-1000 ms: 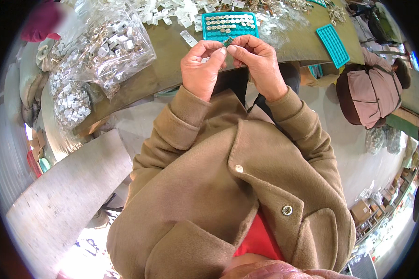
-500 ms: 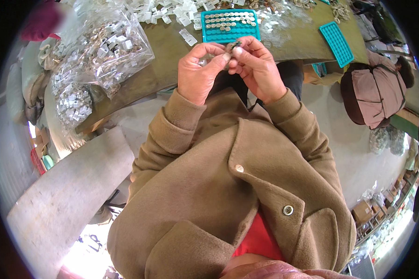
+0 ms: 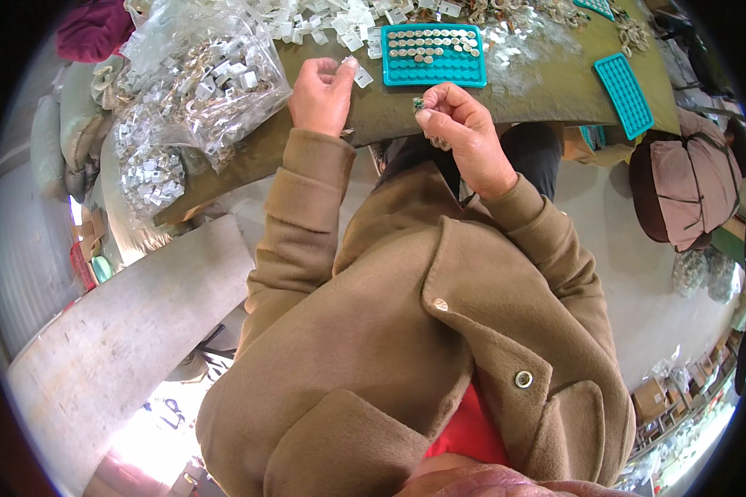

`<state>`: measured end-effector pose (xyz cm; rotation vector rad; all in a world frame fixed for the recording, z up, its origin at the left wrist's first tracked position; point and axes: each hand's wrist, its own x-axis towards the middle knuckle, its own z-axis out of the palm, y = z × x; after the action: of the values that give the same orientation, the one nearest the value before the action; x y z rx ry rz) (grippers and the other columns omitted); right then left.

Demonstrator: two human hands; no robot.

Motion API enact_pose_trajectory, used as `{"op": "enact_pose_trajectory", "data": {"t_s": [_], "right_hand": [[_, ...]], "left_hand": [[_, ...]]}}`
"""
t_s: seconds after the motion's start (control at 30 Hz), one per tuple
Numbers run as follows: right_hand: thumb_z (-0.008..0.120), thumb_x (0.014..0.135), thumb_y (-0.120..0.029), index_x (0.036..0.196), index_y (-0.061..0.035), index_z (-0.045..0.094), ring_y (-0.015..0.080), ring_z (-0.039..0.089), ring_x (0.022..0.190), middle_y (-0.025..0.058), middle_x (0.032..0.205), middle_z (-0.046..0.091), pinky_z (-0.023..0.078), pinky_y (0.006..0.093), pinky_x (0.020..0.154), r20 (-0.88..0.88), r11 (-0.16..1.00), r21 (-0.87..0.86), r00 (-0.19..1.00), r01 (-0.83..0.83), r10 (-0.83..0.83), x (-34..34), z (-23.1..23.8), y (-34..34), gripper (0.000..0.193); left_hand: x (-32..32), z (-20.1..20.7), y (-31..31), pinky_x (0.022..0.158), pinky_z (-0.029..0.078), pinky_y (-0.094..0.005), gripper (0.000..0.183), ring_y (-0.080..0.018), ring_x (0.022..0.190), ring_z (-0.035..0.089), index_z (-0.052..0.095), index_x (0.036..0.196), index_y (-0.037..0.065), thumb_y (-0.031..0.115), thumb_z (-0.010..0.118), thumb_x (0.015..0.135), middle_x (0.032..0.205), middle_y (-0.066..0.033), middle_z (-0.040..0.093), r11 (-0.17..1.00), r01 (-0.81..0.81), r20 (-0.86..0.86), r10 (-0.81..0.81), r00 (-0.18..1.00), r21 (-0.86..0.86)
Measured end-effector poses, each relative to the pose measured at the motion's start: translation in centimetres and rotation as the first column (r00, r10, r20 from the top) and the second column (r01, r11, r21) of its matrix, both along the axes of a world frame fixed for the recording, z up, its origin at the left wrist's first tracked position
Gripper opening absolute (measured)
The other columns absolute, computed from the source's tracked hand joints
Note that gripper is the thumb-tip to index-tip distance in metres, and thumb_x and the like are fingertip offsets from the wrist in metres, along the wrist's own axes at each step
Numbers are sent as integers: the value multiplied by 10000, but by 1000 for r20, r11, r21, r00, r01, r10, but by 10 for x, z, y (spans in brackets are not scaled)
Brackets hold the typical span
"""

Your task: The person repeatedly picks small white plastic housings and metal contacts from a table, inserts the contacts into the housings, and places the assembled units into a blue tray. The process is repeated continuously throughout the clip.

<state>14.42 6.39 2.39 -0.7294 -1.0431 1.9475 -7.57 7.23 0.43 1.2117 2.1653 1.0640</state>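
Observation:
My left hand point(image 3: 322, 95) is over the near edge of the table, closed in a pinch beside loose white plastic tags point(image 3: 362, 76). Something pale shows at its thumb tip, too small to name. My right hand point(image 3: 470, 137) is raised just below the teal tray, thumb and fingers closed on a small dark green beaded piece point(image 3: 419, 104); part of it is hidden in the palm. The teal tray point(image 3: 423, 76) has small round cups, and rows of pale round pieces fill its upper part.
At left lies a clear plastic bag point(image 3: 244, 124) of white tags and brown strands. More white tags point(image 3: 307, 21) are heaped at the back. A second teal tray point(image 3: 624, 95) lies at right. A person in a pink jacket point(image 3: 692, 186) is beyond the table's right end.
My hands, together before, have parted. The left hand has moved left and up toward the white tags; the right has stayed near the tray with the beaded piece. The view has shifted slightly.

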Motion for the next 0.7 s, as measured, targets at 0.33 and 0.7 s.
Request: {"op": "enact_pose_trajectory", "data": {"t_s": [0.33, 0.7], "right_hand": [[620, 905, -71, 933, -76, 557, 43, 485, 647, -34, 739, 533, 386, 208, 583, 109, 998, -55, 993, -33, 38, -3, 0, -2, 69], [637, 908, -66, 932, -46, 574, 31, 502, 703, -36, 792, 569, 408, 200, 617, 5, 992, 99, 997, 81, -82, -13, 3, -4, 70]], "left_hand": [[-1, 4, 3, 530, 424, -228, 207, -102, 570, 529, 611, 928, 67, 249, 688, 867, 788, -74, 668, 995, 7, 388, 33, 921, -100], [32, 22, -36, 464, 363, -188, 106, -56, 575, 484, 565, 1001, 87, 111, 593, 902, 856, -83, 665, 993, 107, 957, -84, 279, 56]]}}
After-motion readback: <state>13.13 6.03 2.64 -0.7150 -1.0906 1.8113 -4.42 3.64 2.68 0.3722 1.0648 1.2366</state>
